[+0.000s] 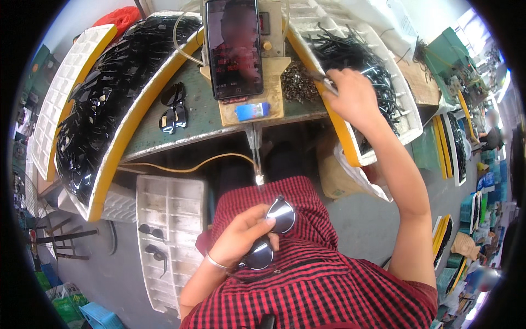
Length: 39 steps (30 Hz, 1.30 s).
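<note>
My left hand [244, 233] is closed on a pair of sunglasses [283, 217] above my lap, its fingers gripping the middle of the frame. The round, dark lenses reflect light. At the right, my right hand [353, 96] reaches over the yellow-edged rim of a white foam tray [405, 112]. A slim metal tool [330, 85] sticks out from its closed fingers; its kind is hard to make out. Loose black eyeglass temples [350, 52] fill that tray. A heap of small dark bits, perhaps screws [298, 82], lies on the bench beside the tool.
A phone [234, 49] leans against a machine in the middle, with a blue packet [252, 111] below. Two dark glasses [173, 109] lie on the green bench [200, 131]. Black frames [118, 82] crowd the left tray. Another white tray [150, 203] beside my lap holds two sunglasses.
</note>
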### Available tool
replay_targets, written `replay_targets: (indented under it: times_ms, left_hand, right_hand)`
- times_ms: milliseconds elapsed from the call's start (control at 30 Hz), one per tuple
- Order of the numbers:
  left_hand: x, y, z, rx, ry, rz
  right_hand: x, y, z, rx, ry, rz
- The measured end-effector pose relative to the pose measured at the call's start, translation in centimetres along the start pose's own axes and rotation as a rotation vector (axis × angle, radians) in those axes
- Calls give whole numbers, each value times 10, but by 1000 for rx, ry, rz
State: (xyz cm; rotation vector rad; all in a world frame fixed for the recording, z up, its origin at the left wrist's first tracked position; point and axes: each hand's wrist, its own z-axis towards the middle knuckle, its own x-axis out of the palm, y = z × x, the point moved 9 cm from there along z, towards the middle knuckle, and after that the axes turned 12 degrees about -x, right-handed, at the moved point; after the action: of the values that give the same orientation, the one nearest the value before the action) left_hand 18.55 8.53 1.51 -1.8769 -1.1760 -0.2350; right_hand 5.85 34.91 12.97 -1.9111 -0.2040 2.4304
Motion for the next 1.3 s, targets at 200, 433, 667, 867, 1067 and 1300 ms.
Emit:
replay_targets:
  times_ms: [200, 433, 667, 867, 1067, 1300]
  left_hand:
    - [38, 5, 7, -248, 537, 109]
    - [128, 23, 31, -414, 1208, 419]
    - [104, 29, 46, -386, 997, -383]
    - [62, 53, 33, -209, 1031, -543]
    - [67, 56, 37, -280, 961, -254]
    - [40, -6, -6, 436, 225, 686]
  right_hand:
    - [-4, 58, -59, 143, 284, 1376]
    - [11, 176, -86, -474, 507, 1897]
    - [6, 154, -95, -195, 213, 1714]
    - [37, 148, -100, 80, 105, 1837]
    - [8, 202, -116, -377, 370, 1887]
    - [-16, 155, -124, -319, 219, 1710]
